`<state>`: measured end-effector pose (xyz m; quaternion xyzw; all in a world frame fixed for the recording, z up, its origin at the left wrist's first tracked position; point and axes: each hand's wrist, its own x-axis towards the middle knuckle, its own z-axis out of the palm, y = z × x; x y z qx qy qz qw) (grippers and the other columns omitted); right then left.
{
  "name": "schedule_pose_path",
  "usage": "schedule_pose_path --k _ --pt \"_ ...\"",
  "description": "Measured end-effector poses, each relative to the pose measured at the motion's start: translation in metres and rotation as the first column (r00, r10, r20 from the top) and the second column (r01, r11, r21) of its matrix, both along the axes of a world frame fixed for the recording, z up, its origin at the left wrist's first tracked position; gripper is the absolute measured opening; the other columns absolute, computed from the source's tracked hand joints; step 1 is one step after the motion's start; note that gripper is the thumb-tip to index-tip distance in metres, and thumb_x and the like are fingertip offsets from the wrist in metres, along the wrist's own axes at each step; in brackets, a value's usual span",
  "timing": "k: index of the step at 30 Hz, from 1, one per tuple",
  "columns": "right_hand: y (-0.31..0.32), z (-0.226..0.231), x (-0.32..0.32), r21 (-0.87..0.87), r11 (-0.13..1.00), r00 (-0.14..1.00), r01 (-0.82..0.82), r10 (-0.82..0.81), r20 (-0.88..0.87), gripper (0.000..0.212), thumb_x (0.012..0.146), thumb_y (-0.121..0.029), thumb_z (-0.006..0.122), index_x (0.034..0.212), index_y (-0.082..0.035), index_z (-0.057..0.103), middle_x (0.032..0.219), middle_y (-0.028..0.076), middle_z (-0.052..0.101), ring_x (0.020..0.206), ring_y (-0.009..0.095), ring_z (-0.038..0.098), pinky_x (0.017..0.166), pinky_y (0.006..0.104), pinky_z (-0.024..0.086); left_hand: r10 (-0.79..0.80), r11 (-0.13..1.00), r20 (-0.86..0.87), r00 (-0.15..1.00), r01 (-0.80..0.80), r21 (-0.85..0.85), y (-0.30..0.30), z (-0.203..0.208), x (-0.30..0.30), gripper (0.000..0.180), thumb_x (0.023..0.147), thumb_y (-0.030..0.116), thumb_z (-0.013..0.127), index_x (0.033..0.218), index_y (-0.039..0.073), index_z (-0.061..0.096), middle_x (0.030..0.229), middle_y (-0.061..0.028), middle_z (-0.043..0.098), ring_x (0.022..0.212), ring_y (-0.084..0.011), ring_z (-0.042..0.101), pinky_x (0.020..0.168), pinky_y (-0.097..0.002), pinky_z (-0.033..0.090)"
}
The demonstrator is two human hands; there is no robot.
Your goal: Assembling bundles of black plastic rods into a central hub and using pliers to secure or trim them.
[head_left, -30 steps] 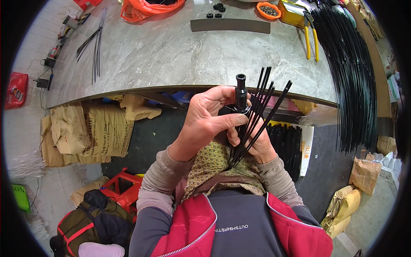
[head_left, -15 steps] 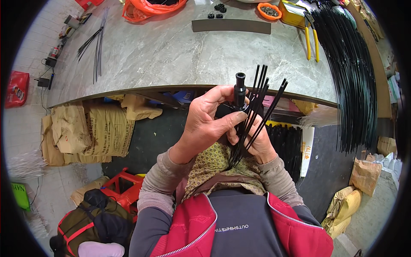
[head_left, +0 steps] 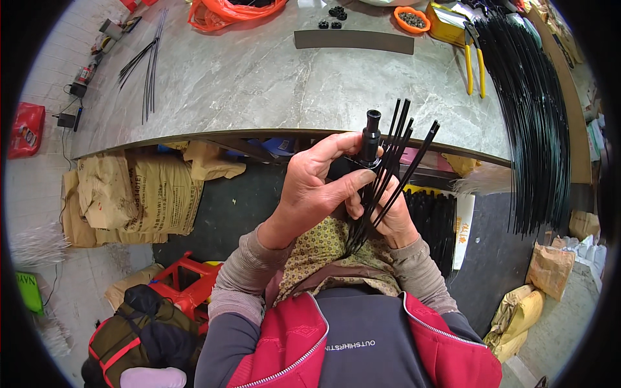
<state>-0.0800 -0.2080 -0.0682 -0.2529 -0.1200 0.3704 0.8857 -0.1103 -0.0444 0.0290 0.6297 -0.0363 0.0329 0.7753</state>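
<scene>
My left hand (head_left: 317, 181) pinches a black stepped tube (head_left: 370, 139), which looks like an umbrella runner, between thumb and forefinger. The tube stands nearly upright with its round hollow end on top. Just right of it, a fan of thin black rods (head_left: 405, 169), like umbrella ribs, leans up and to the right. My right hand (head_left: 394, 216) is closed round the rods from behind and below. Its fingertips are partly hidden by the rods and my left hand. Whether the rods are joined to the tube's base cannot be seen.
On the grey marbled table (head_left: 226, 77) lie a dark flat strip (head_left: 352, 42), yellow-handled pliers (head_left: 474, 64) and an orange bowl (head_left: 412, 21) of small metal pieces. A large bundle of black rods (head_left: 530, 129) hangs over the right edge. Left, a red stool (head_left: 187, 281) stands on the floor.
The tube and rods have shifted slightly right and the tube sits a little lower between my hands. Both hands keep their grip.
</scene>
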Motion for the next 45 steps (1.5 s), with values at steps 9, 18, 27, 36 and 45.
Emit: schedule_pose_path --k 9,18,27,36,45 --pt "-0.002 -0.003 0.001 -0.002 1.0 1.0 -0.009 0.009 -0.023 0.024 0.097 -0.019 0.064 0.113 -0.001 0.058 0.087 0.013 0.066 0.068 0.018 0.065 0.06 0.0283 0.056 0.027 0.995 0.026 0.999 -0.025 -0.092 -0.001 -0.005 0.004 0.043 0.085 -0.015 0.065 0.126 -0.015 0.054 0.118 -0.0214 0.065 0.088 -0.0172 0.068 0.065 -0.0243 0.06" --pt "0.0 -0.004 0.001 0.018 1.0 1.0 -0.009 0.01 -0.023 0.03 0.097 -0.019 0.065 0.118 -0.001 0.055 0.091 0.014 0.066 0.069 0.02 0.065 0.061 0.0304 0.056 0.025 0.99 -0.06 0.998 -0.033 -0.134 0.0 -0.002 0.002 0.041 0.085 -0.015 0.066 0.125 -0.014 0.056 0.117 -0.0213 0.065 0.085 -0.0159 0.069 0.062 -0.0235 0.06" --pt "-0.002 -0.007 0.002 0.013 1.0 0.996 -0.013 0.015 -0.09 0.04 0.097 -0.024 0.065 0.127 -0.002 0.053 0.091 0.014 0.066 0.069 0.02 0.065 0.06 0.0301 0.055 0.06 0.993 0.011 0.998 -0.059 -0.099 0.0 -0.01 0.008 0.042 0.08 -0.015 0.071 0.121 -0.012 0.06 0.112 -0.0178 0.069 0.099 -0.018 0.067 0.086 -0.0271 0.056" --pt "-0.005 -0.011 0.003 0.05 0.997 0.996 -0.058 0.061 -0.066 0.047 0.094 -0.033 0.07 0.123 0.0 0.053 0.088 0.013 0.064 0.068 0.02 0.062 0.06 0.0306 0.051 -0.055 0.983 0.04 0.998 0.061 -0.172 0.009 -0.022 0.015 0.049 0.079 -0.014 0.071 0.126 -0.011 0.057 0.118 -0.0191 0.067 0.111 -0.0224 0.064 0.098 -0.0335 0.052" --pt "-0.001 0.002 0.006 0.022 0.999 0.994 -0.049 0.051 -0.098 0.037 0.096 -0.033 0.066 0.105 0.001 0.056 0.081 0.01 0.06 0.063 0.016 0.056 0.056 0.0292 0.046 -0.218 0.888 -0.075 0.973 0.166 -0.429 0.018 -0.031 0.026 0.048 0.083 -0.014 0.064 0.131 -0.011 0.054 0.12 -0.0202 0.066 0.113 -0.024 0.064 0.1 -0.0354 0.051"
